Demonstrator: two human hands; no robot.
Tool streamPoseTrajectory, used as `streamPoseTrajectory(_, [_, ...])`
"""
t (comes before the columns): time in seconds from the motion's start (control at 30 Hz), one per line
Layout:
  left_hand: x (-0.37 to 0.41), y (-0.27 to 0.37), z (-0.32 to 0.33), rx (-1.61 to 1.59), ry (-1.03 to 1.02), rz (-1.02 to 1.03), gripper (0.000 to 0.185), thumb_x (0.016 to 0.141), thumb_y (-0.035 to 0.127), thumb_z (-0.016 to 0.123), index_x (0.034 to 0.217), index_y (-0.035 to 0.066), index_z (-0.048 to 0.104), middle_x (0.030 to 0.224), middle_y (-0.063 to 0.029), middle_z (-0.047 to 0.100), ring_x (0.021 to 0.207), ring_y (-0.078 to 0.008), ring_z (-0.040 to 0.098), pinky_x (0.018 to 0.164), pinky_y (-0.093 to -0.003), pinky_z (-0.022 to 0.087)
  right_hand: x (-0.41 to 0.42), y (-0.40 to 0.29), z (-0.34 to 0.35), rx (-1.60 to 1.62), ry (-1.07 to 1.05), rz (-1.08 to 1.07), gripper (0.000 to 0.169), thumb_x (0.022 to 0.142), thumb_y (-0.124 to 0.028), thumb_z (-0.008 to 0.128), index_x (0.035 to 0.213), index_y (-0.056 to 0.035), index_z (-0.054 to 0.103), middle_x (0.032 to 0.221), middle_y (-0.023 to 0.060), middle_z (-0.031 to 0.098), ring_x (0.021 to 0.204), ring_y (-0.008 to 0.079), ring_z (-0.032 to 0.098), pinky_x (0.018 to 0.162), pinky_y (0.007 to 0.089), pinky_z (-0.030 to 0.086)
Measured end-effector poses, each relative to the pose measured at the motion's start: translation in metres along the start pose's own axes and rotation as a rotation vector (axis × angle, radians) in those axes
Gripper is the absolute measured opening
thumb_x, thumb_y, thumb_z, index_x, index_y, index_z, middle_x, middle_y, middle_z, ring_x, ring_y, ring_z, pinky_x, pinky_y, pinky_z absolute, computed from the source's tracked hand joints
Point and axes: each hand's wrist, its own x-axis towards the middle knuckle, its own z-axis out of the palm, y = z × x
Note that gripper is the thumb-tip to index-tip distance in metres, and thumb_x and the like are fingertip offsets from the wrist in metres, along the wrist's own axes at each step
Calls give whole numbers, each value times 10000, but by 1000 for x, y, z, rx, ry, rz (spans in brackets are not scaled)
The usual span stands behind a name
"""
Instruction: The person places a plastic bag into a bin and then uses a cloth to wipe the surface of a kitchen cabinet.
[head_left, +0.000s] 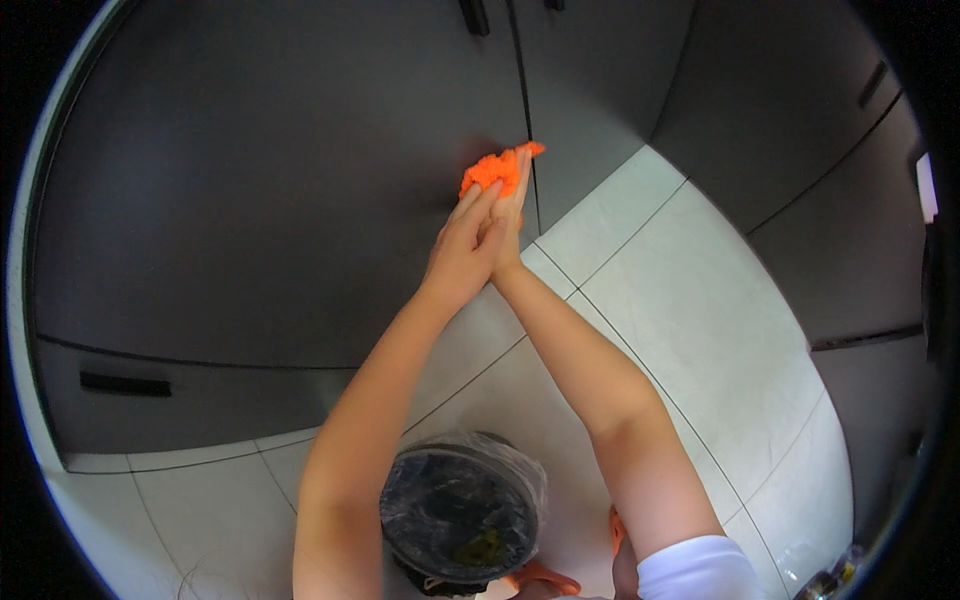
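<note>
A crumpled bright orange cloth (491, 171) sits between my two hands, in front of a dark grey cabinet door (262, 187). My left hand (465, 244) laps over the other from the left, its fingertips on the cloth. Extended fingers of my right hand (513, 214) run along the cloth's right side, close to the vertical gap between two cabinet doors. A tip of orange fabric sticks out beyond those fingers. Overlapping hands hide part of the cloth, and whether it touches the door I cannot tell.
Below my forearms stands a round dark bin (461, 510) with a clear plastic liner and something yellow-green inside. Orange footwear (544, 577) shows beside it. Pale floor tiles (675, 300) meet more dark cabinets (817, 277) at right. Shiny objects (829, 581) lie bottom right.
</note>
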Motion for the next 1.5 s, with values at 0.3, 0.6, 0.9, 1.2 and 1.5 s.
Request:
streamPoseTrajectory(0.3, [-52,34,-56,-223,334,55,448,912,191,464,1322,11,442,1401,-118,384,1304,-214,335,1072,-338,248,10,-125,-1,364,100,15,760,864,-200,495,1428,55,55,1500,238,-2,1394,376,-22,1127,450,27])
streamPoseTrajectory(0.6, [-95,13,-92,-228,609,98,338,945,51,412,1252,-70,484,1344,-142,436,1231,-213,425,1019,-309,321,17,-157,-7,289,-73,-369,733,736,-146,597,1400,-64,297,1482,134,213,1363,395,152,1099,517,148])
streamPoseTrajectory(0.9, [-134,-87,-42,-230,333,-174,254,920,73,514,1137,-39,584,1213,-114,562,1153,-178,492,989,-288,341,-107,-61,19,-25,-368,-194,818,711,-66,613,1422,-20,210,1484,175,161,1372,371,149,1113,446,193])
streamPoseTrajectory(1.2, [-144,-48,-70,-708,384,-393,393,920,175,491,1263,-18,490,1298,-103,499,1209,-184,448,1034,-334,322,-99,-124,15,275,-339,30,779,793,31,500,1432,37,55,1490,255,1,1371,451,-1,1110,503,77])
streamPoseTrajectory(1.5, [-223,-52,-132,-828,502,-389,453,907,186,498,1296,-39,440,1316,-126,471,1227,-204,432,1051,-362,310,-103,-159,45,87,-337,-781,641,749,-94,597,1361,-122,406,1435,73,319,1320,332,275,1000,468,351])
